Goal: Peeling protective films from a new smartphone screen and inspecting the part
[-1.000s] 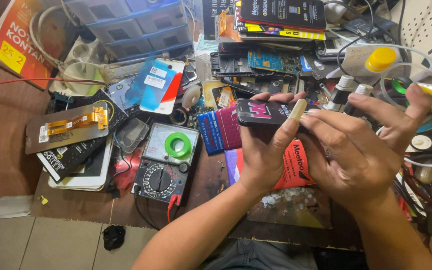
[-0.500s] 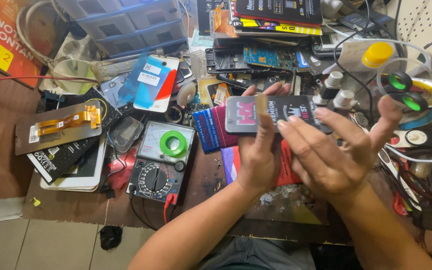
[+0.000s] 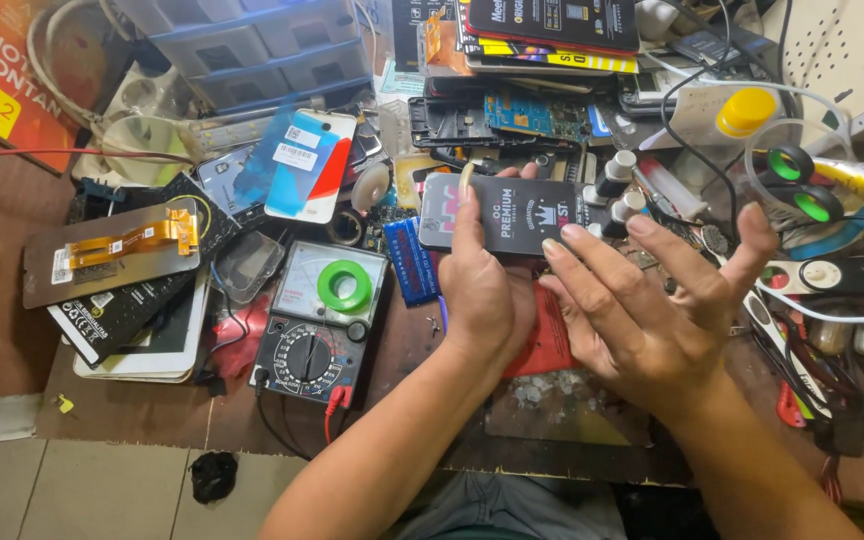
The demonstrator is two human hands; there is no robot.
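Left hand [image 3: 482, 290] grips the dark flat packet [image 3: 512, 213] from below, thumb across its front. Right hand [image 3: 652, 310] open, fingertips touching the packet's lower right edge.

You are working with two hands: your left hand [image 3: 479, 285] and your right hand [image 3: 652, 315]. You are holding one dark flat packet [image 3: 512, 213] at twelve o'clock of your left hand. One multimeter [image 3: 317, 325] is lying at nine o'clock, carrying one green tape ring [image 3: 344, 287]. Two green-lensed loupes [image 3: 802, 183] are sitting at two o'clock, beside one yellow-capped bottle [image 3: 744, 111].
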